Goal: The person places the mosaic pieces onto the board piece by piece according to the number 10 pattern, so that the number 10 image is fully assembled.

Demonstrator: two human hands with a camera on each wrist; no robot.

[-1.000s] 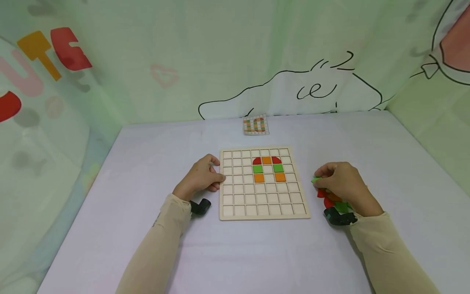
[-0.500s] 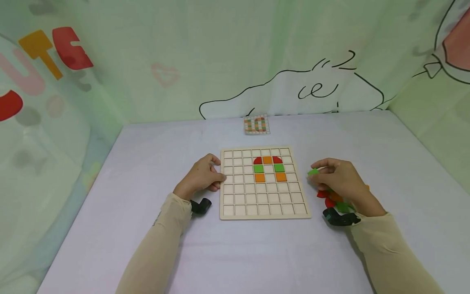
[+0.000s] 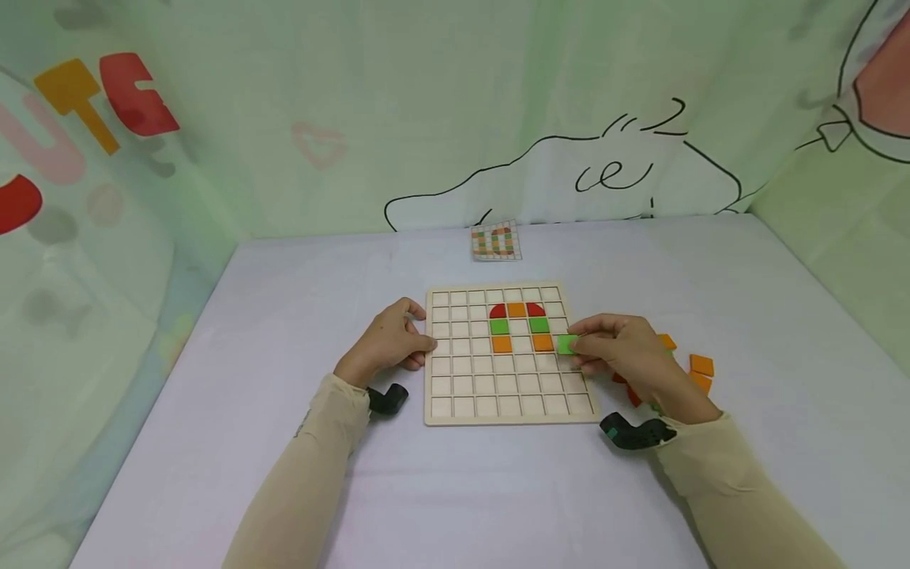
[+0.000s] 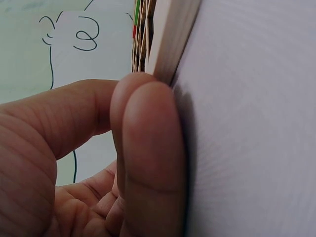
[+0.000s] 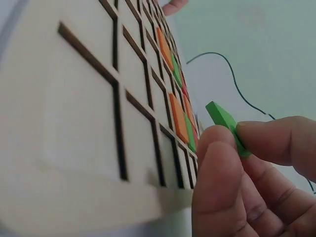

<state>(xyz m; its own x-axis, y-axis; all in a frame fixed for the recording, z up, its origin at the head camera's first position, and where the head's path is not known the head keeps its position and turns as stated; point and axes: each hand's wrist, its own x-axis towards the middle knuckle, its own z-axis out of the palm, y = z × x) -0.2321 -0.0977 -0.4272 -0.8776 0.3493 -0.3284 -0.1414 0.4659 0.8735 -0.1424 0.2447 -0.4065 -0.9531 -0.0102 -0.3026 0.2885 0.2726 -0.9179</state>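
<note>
While the right hand [image 3: 622, 352] pinches a green tile [image 3: 565, 344] between thumb and fingertips, the tile itself sits to the left of that hand, out past the tips, over the rightmost column of the board [image 3: 462, 367]. Just left of it is an orange tile [image 3: 543, 343] set in the same row; that sideways line-up with the cell looks to be what any placing turns on. From the head the tile reads square, no long axis worth noting. Right is the nearer hand; the left [image 3: 387, 340], across the board, has its grip on the left edge, thumb over the rim. Height can't be judged from the head view; the right wrist view gives it: tile nearly edge-on, seemingly tipped and clear of the board. Left wrist shows fingertips low against the board's side, next to the counter [image 3: 398, 490]. Only the head view shows the loose tiles [image 3: 701, 365] beside the right hand.
</note>
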